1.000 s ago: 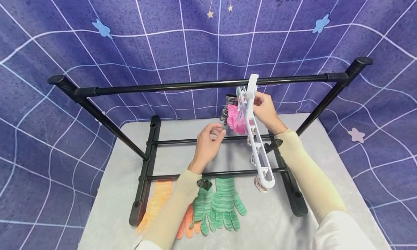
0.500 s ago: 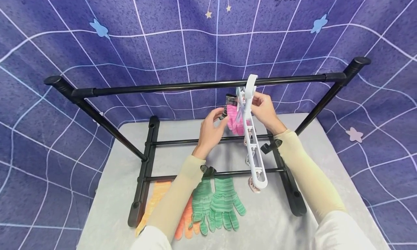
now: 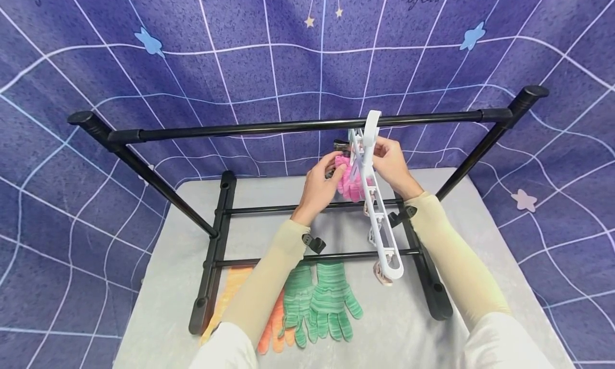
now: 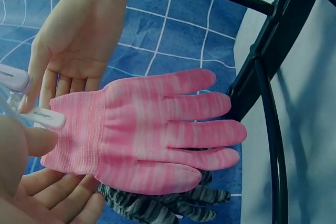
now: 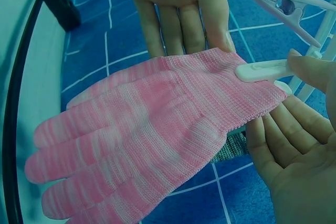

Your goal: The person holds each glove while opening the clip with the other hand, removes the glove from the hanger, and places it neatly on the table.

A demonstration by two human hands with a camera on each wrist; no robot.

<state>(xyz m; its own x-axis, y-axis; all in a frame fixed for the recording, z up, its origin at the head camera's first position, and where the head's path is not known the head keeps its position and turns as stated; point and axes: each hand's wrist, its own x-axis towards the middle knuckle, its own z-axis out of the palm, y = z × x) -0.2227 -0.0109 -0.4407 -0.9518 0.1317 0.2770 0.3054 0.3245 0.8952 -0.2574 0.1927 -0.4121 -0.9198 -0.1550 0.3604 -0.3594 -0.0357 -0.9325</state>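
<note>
A pink striped knit glove hangs by its cuff from a white clothespin on the white clip hanger. My left hand is at the cuff, pinching its edge between the thumb and the fingers behind. With my right hand I pinch the clothespin, thumb on its end and fingers behind the cuff. A black-and-grey glove hangs behind the pink one, mostly hidden by it. In the head view the hanger covers part of the pink glove.
The hanger hooks over the top bar of a black rack. Several empty clips hang along it, including a pale clip near my right hand. Green gloves, an orange glove and a red-orange one lie on the grey table.
My left hand has moved right and forward from free air to the pink glove's cuff. The right hand stays at the clothespin. The hanger's near end swung left, then back right.
</note>
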